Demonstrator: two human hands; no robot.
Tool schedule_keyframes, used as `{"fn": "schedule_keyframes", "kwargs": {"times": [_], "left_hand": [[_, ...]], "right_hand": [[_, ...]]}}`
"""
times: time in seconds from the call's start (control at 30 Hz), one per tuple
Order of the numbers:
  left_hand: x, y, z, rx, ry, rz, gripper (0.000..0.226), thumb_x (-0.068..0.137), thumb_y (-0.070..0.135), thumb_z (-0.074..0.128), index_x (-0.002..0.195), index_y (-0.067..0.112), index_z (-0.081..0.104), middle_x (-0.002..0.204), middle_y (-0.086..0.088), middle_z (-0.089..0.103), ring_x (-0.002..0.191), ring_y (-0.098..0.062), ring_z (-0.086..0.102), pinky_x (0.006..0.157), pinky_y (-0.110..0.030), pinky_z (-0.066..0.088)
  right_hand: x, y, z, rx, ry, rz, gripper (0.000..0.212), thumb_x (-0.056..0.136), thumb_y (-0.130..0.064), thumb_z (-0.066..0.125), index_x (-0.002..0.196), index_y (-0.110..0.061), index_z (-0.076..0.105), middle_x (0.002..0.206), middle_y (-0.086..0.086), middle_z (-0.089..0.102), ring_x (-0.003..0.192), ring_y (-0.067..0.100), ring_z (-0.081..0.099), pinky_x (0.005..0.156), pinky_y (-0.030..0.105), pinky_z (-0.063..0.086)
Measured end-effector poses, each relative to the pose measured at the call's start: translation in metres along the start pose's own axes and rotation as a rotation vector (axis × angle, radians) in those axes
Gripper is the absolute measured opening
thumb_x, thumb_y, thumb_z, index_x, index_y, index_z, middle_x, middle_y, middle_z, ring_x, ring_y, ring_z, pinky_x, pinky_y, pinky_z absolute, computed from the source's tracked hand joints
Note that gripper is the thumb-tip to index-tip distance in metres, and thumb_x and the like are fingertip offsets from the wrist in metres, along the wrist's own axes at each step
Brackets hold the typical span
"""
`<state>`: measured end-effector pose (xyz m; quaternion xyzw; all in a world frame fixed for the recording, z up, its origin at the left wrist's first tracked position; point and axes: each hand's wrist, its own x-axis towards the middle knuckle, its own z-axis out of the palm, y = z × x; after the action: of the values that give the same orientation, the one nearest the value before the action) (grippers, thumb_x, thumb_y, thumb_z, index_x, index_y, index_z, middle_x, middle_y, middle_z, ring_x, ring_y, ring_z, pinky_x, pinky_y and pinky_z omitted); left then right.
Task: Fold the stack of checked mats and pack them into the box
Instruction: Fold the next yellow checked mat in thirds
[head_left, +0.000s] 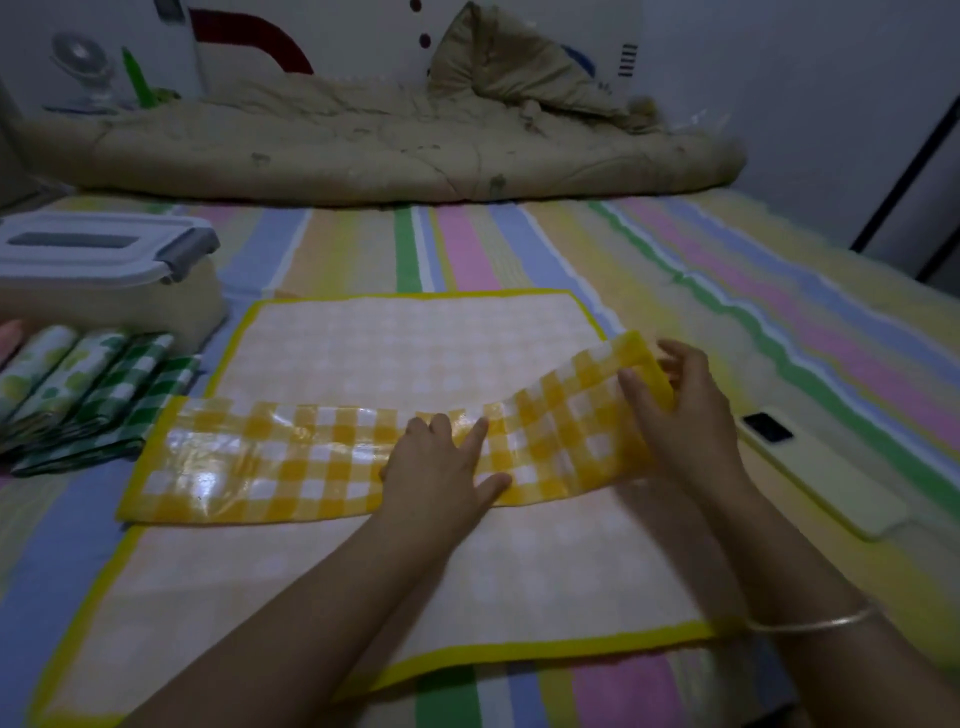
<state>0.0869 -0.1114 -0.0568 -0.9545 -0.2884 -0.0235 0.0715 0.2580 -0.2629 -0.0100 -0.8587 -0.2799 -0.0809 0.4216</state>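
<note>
Pressing: left hand (441, 462) is lying flat, fingers spread, on the yellow checked mat (270, 457) | right hand (680, 415) fingers are curling round its raised end | box (104, 296), beyond the left fingers, is sitting lidded, contents hidden | folded green mats (104, 395) beside it

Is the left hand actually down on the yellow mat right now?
Touching. The head view shows the left hand lying flat, fingers spread, on the folded yellow mat, with no gap between palm and mat.
</note>
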Motion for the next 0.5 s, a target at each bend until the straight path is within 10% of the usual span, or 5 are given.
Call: {"fn": "schedule_keyframes", "kwargs": {"times": [0.13, 0.3, 0.5], "left_hand": [[-0.002, 0.000, 0.001, 0.036, 0.000, -0.004, 0.074, 0.093, 0.070, 0.017, 0.156, 0.032, 0.006, 0.129, -0.011, 0.042, 0.111, -0.030, 0.042, 0.080, -0.038, 0.038], [-0.003, 0.000, 0.001, 0.065, -0.006, -0.007, 0.074, 0.093, 0.071, 0.016, 0.155, 0.033, 0.005, 0.130, -0.010, 0.042, 0.111, -0.028, 0.042, 0.078, -0.036, 0.036], [-0.002, -0.003, 0.001, 0.035, -0.033, 0.001, 0.074, 0.091, 0.073, 0.014, 0.155, 0.037, 0.004, 0.137, -0.009, 0.039, 0.116, -0.029, 0.041, 0.085, -0.036, 0.034]], "right_hand": [[0.004, 0.030, -0.012, -0.042, -0.193, 0.025, 0.044, 0.087, -0.062, 0.055, 0.077, -0.020, 0.065, 0.076, -0.001, 0.069, 0.078, 0.021, 0.066, 0.069, 0.039, 0.050], [0.005, 0.039, -0.018, 0.170, -0.287, -0.003, 0.023, 0.091, -0.041, 0.061, 0.082, -0.022, 0.070, 0.075, -0.008, 0.071, 0.070, 0.009, 0.066, 0.065, 0.033, 0.050], [0.009, 0.071, -0.011, -0.421, -0.337, -0.035, 0.045, 0.096, -0.048, 0.048, 0.075, -0.012, 0.063, 0.073, 0.005, 0.064, 0.076, 0.029, 0.060, 0.060, 0.036, 0.039]]}}
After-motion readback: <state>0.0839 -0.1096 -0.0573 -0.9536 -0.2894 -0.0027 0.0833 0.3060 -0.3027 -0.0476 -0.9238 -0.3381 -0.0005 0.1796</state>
